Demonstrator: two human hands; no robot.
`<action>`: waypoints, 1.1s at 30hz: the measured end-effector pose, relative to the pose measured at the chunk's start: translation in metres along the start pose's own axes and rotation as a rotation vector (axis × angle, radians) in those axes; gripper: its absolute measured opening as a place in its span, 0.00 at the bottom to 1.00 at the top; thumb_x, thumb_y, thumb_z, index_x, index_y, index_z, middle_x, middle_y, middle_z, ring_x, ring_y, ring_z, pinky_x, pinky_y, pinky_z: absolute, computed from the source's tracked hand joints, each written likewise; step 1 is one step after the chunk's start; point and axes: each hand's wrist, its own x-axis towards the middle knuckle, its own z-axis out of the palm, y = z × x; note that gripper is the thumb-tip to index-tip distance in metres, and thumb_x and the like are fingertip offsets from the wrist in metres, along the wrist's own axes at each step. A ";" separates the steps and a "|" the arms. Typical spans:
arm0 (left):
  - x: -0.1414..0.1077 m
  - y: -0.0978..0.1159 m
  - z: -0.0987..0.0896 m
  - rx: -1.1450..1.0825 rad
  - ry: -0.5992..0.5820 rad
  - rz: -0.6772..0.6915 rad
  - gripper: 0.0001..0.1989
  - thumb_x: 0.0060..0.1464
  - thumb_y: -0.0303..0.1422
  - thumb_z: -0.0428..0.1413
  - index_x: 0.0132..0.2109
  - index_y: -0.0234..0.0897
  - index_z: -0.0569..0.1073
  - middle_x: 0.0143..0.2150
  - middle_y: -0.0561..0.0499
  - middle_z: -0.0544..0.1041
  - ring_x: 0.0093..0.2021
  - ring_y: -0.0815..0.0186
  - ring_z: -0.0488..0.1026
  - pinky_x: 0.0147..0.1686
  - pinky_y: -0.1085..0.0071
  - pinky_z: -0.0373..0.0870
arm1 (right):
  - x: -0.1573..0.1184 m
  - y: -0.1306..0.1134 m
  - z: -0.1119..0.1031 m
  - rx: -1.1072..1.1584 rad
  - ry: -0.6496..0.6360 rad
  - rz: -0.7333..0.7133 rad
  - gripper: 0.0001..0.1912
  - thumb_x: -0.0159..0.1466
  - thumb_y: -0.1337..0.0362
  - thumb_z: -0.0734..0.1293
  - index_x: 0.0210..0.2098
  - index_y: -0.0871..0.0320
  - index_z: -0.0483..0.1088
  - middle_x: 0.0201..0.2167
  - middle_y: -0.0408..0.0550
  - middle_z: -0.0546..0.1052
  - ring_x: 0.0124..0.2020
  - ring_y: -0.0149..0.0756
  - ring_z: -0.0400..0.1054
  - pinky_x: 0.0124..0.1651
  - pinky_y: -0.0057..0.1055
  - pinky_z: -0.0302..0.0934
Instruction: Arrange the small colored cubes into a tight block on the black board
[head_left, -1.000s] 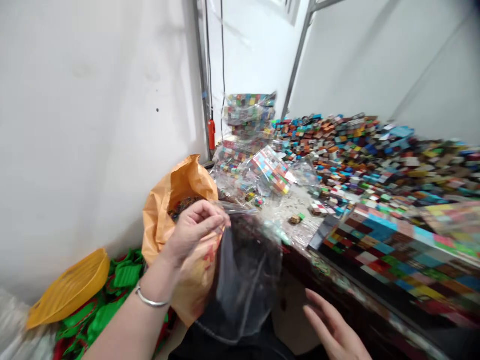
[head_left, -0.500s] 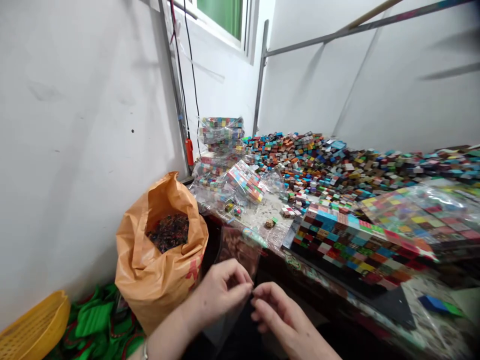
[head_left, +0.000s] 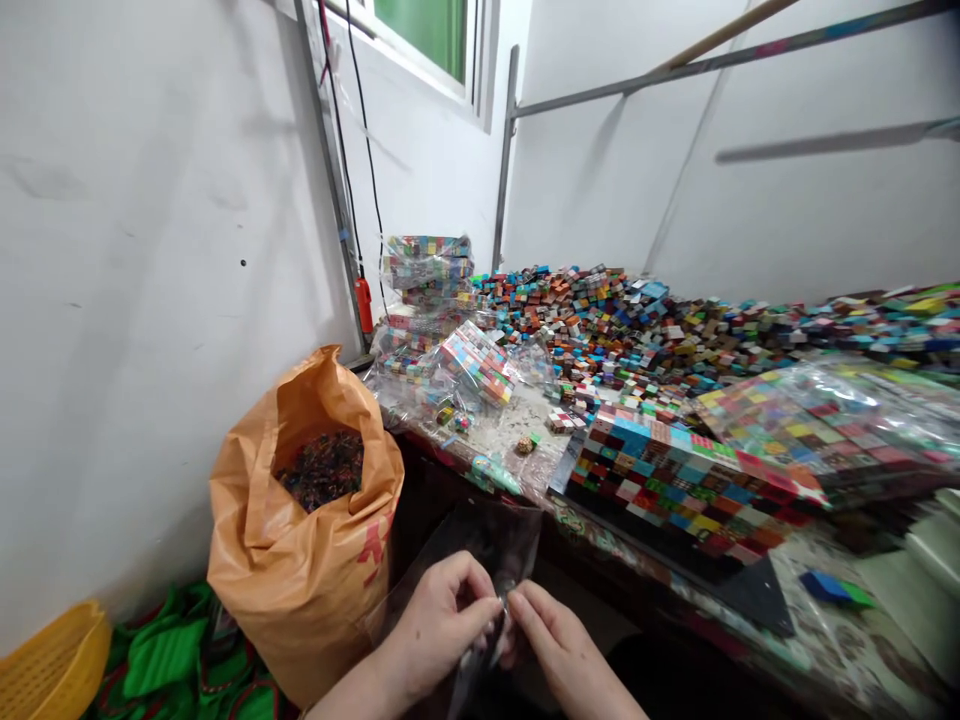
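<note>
Since half a second ago our hands have drawn closer together, and the clear plastic bag [head_left: 480, 545] now stands higher between them, so we judge its mouth is being worked open. Our left hand [head_left: 442, 615] and right hand [head_left: 559, 645] both pinch the bag's edge with closed fingertips. The bag sits low in front of us, just before the table [head_left: 840, 640], beside the orange sack [head_left: 300, 560]. Its long axis runs roughly upright; which end is the mouth we cannot tell. Coloured blocks [head_left: 675, 490] lie beyond.
</note>
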 end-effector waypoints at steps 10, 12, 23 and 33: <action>0.005 -0.014 -0.017 0.211 0.208 0.028 0.04 0.53 0.32 0.50 0.33 0.37 0.61 0.29 0.55 0.65 0.26 0.72 0.65 0.26 0.75 0.64 | 0.015 0.008 -0.004 -0.215 0.094 0.069 0.18 0.64 0.56 0.53 0.21 0.56 0.60 0.20 0.41 0.70 0.25 0.31 0.65 0.32 0.28 0.58; 0.003 -0.017 -0.006 0.353 0.194 0.001 0.09 0.49 0.28 0.51 0.39 0.37 0.62 0.34 0.52 0.67 0.30 0.70 0.67 0.29 0.74 0.65 | 0.017 0.003 -0.002 -0.286 0.092 0.057 0.18 0.63 0.57 0.53 0.21 0.55 0.60 0.20 0.41 0.69 0.25 0.31 0.64 0.32 0.28 0.57; 0.005 -0.015 -0.005 0.743 0.016 0.074 0.14 0.55 0.25 0.43 0.46 0.37 0.67 0.41 0.46 0.72 0.41 0.63 0.70 0.42 0.67 0.66 | 0.010 0.012 -0.011 -0.478 0.154 0.086 0.14 0.63 0.56 0.54 0.24 0.54 0.60 0.20 0.42 0.69 0.23 0.32 0.64 0.28 0.29 0.59; 0.012 -0.015 0.004 0.756 -0.205 0.122 0.17 0.59 0.30 0.42 0.50 0.39 0.70 0.43 0.47 0.74 0.43 0.64 0.71 0.45 0.69 0.66 | -0.010 0.017 -0.002 -1.107 0.110 -0.747 0.16 0.61 0.74 0.54 0.41 0.60 0.71 0.39 0.55 0.76 0.43 0.41 0.69 0.47 0.39 0.64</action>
